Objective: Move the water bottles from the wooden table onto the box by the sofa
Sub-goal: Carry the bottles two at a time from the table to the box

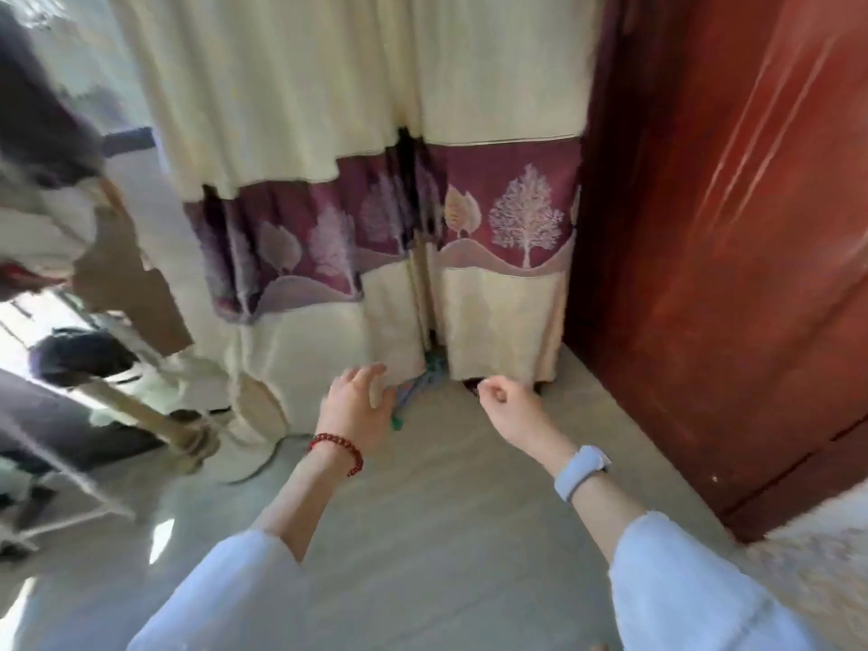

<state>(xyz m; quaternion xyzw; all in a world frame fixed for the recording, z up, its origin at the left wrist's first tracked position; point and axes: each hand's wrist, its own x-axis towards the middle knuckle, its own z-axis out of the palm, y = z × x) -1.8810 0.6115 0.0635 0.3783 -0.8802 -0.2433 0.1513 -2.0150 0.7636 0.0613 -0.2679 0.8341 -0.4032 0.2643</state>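
Hands: two, both held out over the pale floor [422, 533] and holding nothing.
Left hand [354, 411]: fingers loosely spread, relaxed; one red bead bracelet [338, 451] at the wrist.
Right hand [505, 406]: fingers curled inward, clenched on nothing; one pale watch [580, 472] at the wrist.
Water bottles, table, box: none could be made out in this view.
Curtains [375, 180]: two cream panels with maroon tree bands, far centre.
Wooden door [728, 227]: one, red-brown, right.
Left side: blurred, contents could not be told.

Both arms wear loose, pale blue-white sleeves [695, 599] with soft, slightly frayed cuffs, ending partway up the forearm. At eleven o'clock from the left cuff, a dark red beaded bracelet [338, 451] circles the wrist. The right wrist carries a pale lavender-white watch band [581, 472].
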